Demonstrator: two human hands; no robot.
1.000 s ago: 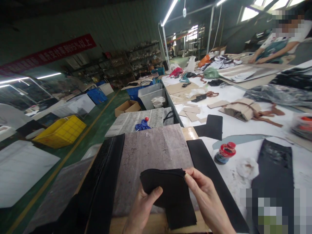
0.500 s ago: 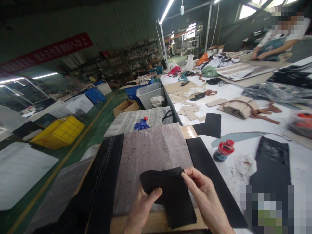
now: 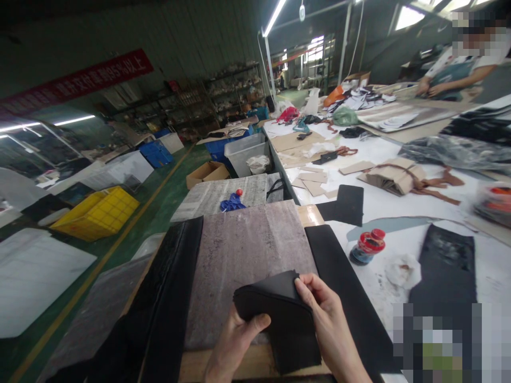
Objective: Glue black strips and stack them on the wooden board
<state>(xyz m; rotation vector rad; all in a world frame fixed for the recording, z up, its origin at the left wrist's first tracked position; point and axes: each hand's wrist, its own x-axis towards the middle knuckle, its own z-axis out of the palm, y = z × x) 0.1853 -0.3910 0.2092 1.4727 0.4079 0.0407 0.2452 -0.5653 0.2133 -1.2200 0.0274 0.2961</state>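
Between my two hands is a small stack of black fabric pieces (image 3: 285,324), held above a worn grey-brown board (image 3: 251,239). My left hand (image 3: 239,335) grips the stack's left side, thumb on top and fingers hidden beneath. At the upper right corner, my right hand (image 3: 321,303) pinches an edge between thumb and fingers, and the top layer there is lifted and bent back. Long black material lies on both sides of the board, a strip (image 3: 343,287) on the right and a folded length (image 3: 175,287) on the left.
A red-capped bottle (image 3: 367,247) stands on the white table (image 3: 383,213) to the right, near a crumpled white wad (image 3: 402,270). Another black piece (image 3: 349,205) and tan card pieces (image 3: 313,181) lie beyond. A co-worker (image 3: 455,77) is at the far right. A yellow crate (image 3: 96,213) sits left.
My right hand has moved slightly left, folding the top layer further back so a wider flap shows. The stack's left end has shifted a little right with my left hand.
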